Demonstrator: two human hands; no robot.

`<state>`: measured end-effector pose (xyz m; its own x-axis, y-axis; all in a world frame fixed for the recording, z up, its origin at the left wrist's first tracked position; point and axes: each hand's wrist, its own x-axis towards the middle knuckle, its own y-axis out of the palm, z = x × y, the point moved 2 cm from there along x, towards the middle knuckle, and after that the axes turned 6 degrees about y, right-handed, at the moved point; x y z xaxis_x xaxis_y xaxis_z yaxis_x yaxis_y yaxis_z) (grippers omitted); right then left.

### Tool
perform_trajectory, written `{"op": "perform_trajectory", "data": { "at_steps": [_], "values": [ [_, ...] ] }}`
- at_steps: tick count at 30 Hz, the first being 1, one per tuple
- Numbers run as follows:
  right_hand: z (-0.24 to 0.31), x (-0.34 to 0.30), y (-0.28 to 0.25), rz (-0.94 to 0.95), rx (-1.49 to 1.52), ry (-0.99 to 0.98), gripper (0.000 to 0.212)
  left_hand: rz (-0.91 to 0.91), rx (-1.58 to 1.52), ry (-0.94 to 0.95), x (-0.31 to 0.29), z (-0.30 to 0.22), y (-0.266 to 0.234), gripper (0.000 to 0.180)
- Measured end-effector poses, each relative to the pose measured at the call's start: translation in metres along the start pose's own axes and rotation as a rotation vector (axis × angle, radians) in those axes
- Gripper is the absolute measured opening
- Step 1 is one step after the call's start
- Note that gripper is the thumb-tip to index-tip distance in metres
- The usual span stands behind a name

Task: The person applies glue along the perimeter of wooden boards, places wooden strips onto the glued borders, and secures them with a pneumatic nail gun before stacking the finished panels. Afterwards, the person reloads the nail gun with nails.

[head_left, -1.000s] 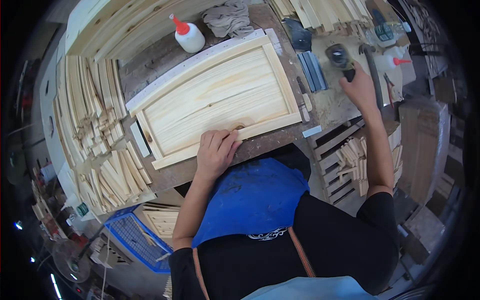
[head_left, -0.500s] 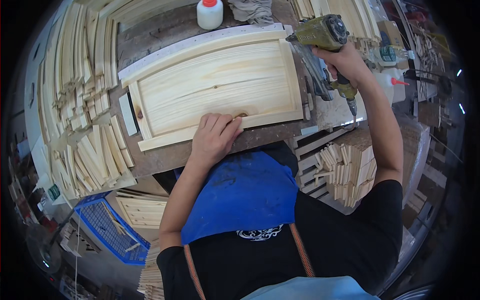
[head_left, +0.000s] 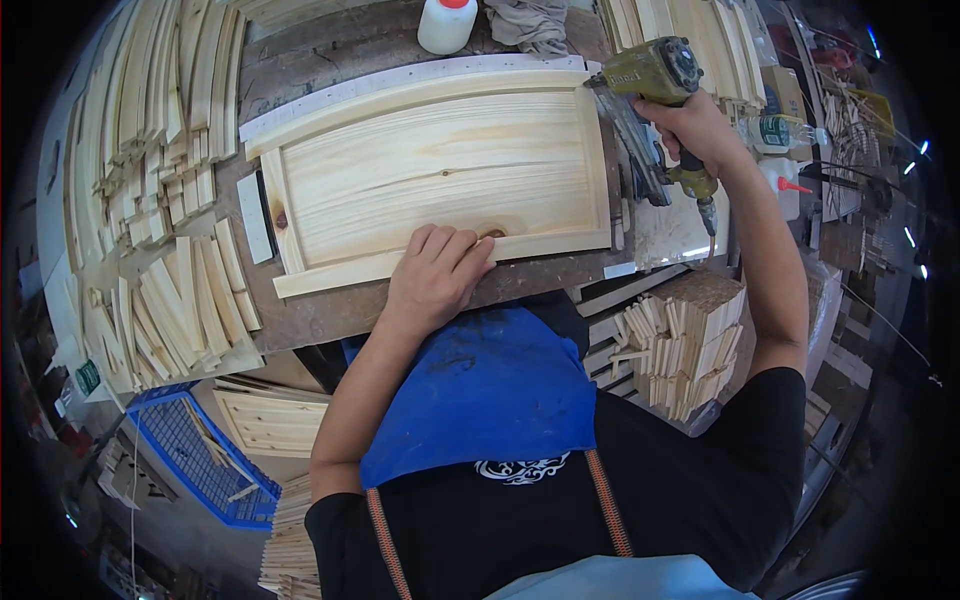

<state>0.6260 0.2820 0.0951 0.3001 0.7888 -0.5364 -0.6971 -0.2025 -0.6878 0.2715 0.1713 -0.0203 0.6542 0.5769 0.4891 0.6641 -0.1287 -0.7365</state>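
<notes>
Here the right hand is wrapping its fingers firmly around the handle of an olive-green nail gun, and the tool's nose is pointing left at the far right corner of a framed wooden panel; whether the tip is touching the wood, I cannot tell. The panel is lying flat on the workbench, right in front of the person, its far edge running along a long white strip. Over on the near rail, the left hand is resting palm down, fingers close together and bending over the wood; whether the thumb is pinching the edge, I cannot tell. Beyond the panel, a white bottle is standing near a crumpled grey cloth, while wooden strips are lying stacked at the left.
</notes>
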Motion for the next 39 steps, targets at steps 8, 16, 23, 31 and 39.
{"op": "perform_trajectory", "data": {
  "at_steps": [8,16,23,31,39],
  "values": [
    [0.008,0.005,0.005,-0.004,-0.078,-0.001,0.027,-0.01,0.002,-0.031,-0.003,0.003,0.0,0.034],
    [0.001,-0.011,0.012,0.031,-0.087,0.021,0.027,-0.028,-0.011,-0.014,-0.01,0.0,-0.001,0.033],
    [0.001,-0.012,0.017,0.063,-0.046,-0.009,0.027,-0.023,0.01,-0.019,-0.018,-0.005,-0.007,0.033],
    [-0.038,-0.075,0.009,0.043,0.025,-0.025,0.022,-0.033,0.024,-0.001,-0.011,-0.02,-0.002,0.033],
    [-0.056,-0.094,0.007,0.104,0.076,-0.055,0.023,-0.049,0.03,-0.016,-0.006,-0.03,0.005,0.033]
  ]
}}
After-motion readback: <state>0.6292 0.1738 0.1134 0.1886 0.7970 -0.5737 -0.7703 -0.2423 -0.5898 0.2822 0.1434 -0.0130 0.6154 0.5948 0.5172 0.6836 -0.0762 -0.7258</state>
